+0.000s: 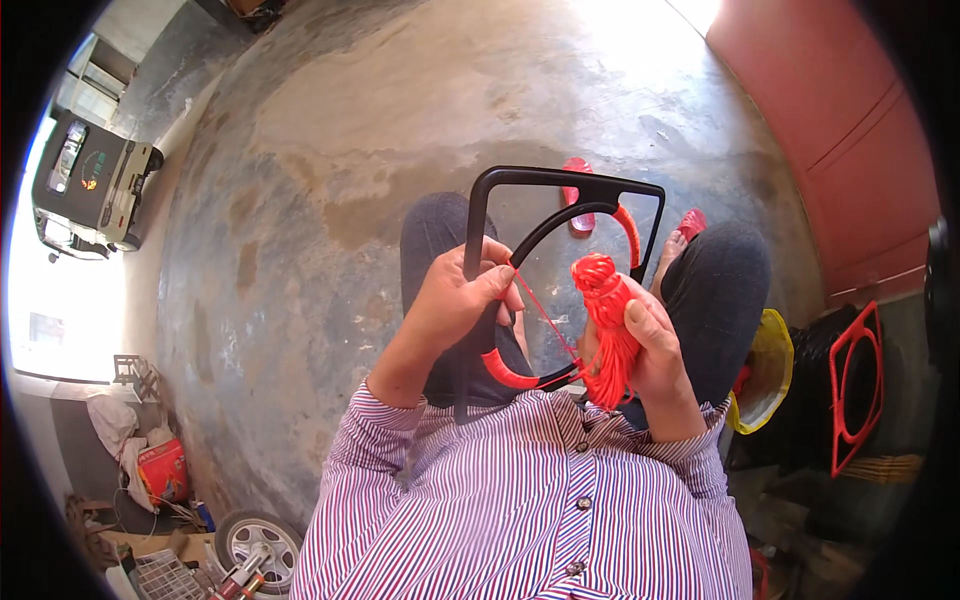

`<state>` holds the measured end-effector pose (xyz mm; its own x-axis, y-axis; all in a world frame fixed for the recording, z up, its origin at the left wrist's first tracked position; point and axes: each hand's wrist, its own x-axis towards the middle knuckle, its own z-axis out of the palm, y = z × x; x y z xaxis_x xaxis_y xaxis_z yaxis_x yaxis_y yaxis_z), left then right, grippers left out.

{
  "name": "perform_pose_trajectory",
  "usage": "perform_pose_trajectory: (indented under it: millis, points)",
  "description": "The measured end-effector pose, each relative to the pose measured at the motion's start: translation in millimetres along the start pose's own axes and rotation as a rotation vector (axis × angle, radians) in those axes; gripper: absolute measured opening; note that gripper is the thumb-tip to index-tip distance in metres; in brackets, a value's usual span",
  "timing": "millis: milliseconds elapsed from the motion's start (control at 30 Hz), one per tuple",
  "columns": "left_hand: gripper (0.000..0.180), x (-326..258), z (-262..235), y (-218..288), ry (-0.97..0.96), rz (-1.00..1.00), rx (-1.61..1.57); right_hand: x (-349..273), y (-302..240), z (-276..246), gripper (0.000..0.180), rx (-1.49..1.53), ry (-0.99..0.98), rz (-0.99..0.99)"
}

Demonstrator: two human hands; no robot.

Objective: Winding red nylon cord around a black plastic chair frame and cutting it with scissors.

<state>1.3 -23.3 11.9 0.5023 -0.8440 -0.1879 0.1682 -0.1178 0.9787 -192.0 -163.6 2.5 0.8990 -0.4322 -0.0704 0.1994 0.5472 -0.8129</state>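
A black frame [560,176] with a round ring inside it stands over my lap. Red cord [629,232] is wrapped closely round two stretches of the ring, at the upper right and the lower left. My left hand [455,300] pinches the frame's left side, where a red strand [545,318] leaves the ring. That strand runs slantwise down to a thick bundle of red cord [605,340]. Closed round the bundle is my right hand [655,350], thumb on its side; its other fingers are mostly hidden.
A red frame [855,390] of similar kind leans at the right beside a yellow-rimmed container [775,375]. One red slipper [577,195] lies on the concrete floor [330,150] ahead. A wheel [258,545] and a red box [163,470] are at lower left; a vehicle [90,185] stands farther off.
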Motion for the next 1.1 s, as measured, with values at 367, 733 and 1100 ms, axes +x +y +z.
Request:
perform_pose_trajectory:
  millis: [367,733,1100]
  points:
    - [0.017,-5,6,10,-0.051,-0.040,-0.016,15,12,-43,0.035,-0.227,0.140,-0.067]
    - [0.022,-12,14,21,0.012,0.195,0.296,47,23,-23,0.031,-0.498,0.122,-0.106]
    - [0.010,-4,19,4,-0.086,0.220,0.218,53,25,-14,0.034,0.110,-0.029,-0.035]
